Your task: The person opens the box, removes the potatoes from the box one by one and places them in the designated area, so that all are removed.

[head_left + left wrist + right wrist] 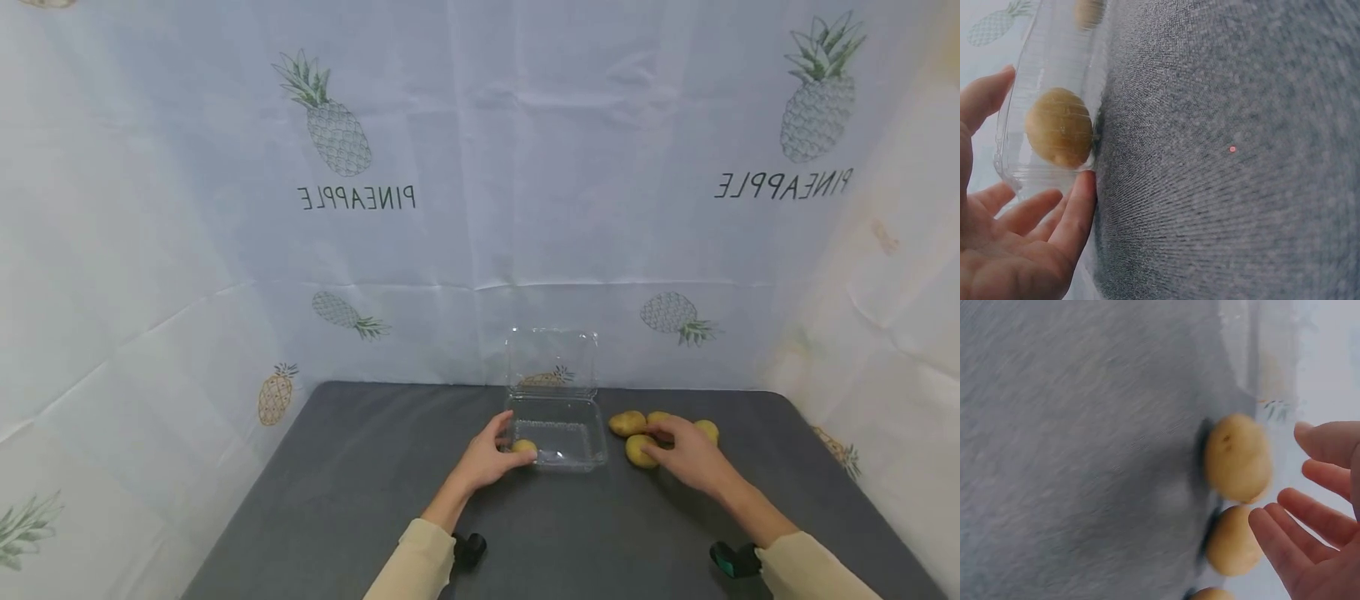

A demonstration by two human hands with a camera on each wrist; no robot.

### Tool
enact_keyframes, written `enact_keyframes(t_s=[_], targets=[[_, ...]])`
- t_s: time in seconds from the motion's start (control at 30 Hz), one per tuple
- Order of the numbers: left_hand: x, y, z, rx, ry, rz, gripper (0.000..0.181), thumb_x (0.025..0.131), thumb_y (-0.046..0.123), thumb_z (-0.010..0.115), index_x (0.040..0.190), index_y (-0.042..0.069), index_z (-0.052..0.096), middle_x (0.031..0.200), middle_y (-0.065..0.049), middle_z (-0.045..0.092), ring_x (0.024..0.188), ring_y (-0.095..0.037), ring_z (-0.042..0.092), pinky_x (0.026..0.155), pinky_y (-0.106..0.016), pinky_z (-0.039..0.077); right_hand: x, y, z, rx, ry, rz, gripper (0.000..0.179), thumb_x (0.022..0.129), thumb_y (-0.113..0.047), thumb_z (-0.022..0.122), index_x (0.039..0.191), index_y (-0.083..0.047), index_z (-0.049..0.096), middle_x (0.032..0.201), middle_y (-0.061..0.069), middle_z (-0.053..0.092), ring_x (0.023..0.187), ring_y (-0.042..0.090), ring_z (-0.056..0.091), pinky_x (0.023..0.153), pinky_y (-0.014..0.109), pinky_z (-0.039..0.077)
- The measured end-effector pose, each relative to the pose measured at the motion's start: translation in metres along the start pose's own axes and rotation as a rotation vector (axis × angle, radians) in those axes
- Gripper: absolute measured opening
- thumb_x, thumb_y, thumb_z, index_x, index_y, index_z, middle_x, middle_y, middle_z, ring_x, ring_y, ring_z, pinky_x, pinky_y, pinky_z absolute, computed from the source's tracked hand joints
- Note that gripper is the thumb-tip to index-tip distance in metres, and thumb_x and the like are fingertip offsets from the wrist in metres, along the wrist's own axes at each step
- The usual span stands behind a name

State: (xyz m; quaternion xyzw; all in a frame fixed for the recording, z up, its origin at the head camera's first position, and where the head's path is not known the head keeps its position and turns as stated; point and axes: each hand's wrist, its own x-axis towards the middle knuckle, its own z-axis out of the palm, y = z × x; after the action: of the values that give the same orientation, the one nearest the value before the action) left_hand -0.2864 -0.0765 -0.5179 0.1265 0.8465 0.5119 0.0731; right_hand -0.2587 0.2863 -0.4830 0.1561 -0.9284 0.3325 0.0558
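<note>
A clear plastic clamshell container sits on the table with its lid raised at the back. One potato lies inside, in the front left corner. My left hand is at that corner, its extended fingers and thumb spread around the outside of the wall. To the container's right, several loose potatoes are grouped on the table. Over this group is my right hand, thumb and fingers spread around the nearest potato. In the right wrist view a gap shows between the fingers and the potato.
The dark grey table runs back to a white curtain printed with pineapples. Black straps show at both wrists. In the left wrist view, a second potato shows beyond the first.
</note>
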Motion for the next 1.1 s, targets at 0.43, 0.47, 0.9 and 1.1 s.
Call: enact_keyframes(t_s=[0.43,0.47,0.9,1.1], targets=[[0.000,0.002,0.000,0.007,-0.002,0.012,0.089,0.087,0.041,0.081,0.158,0.014,0.036,0.156,-0.019,0.042,0.132,-0.038,0.053,0.100,-0.056,0.049,0.003,-0.043,-0.004,0.065,0.105,-0.019,0.029,0.097,-0.015,0.072,0.120,0.002,0.070,0.115,0.015,0.068,0.103,0.035,0.067,0.084,0.044,0.058],[0.000,0.002,0.000,0.007,-0.002,0.013,0.089,0.087,0.041,0.081,0.158,0.014,0.036,0.156,-0.019,0.042,0.132,-0.038,0.053,0.100,-0.056,0.049,0.005,-0.046,-0.004,0.072,0.107,-0.019,0.028,0.098,-0.015,0.071,0.120,0.001,0.071,0.114,0.014,0.069,0.102,0.033,0.067,0.084,0.044,0.058],[0.000,0.002,0.001,0.014,0.010,-0.003,0.091,0.087,0.043,0.082,0.159,0.013,0.034,0.157,-0.019,0.041,0.133,-0.038,0.052,0.100,-0.056,0.049,0.027,-0.065,0.014,0.186,-0.039,-0.089,0.035,0.100,-0.025,0.068,0.127,-0.002,0.068,0.123,0.016,0.065,0.108,0.029,0.065,0.090,0.044,0.056],[0.001,0.004,0.002,0.011,0.019,-0.013,0.092,0.086,0.042,0.083,0.159,0.013,0.035,0.157,-0.020,0.041,0.132,-0.040,0.052,0.099,-0.056,0.049,0.037,-0.071,0.027,0.210,-0.093,-0.102,0.033,0.100,-0.024,0.068,0.126,-0.003,0.069,0.118,0.013,0.068,0.104,0.025,0.066,0.088,0.044,0.057]])
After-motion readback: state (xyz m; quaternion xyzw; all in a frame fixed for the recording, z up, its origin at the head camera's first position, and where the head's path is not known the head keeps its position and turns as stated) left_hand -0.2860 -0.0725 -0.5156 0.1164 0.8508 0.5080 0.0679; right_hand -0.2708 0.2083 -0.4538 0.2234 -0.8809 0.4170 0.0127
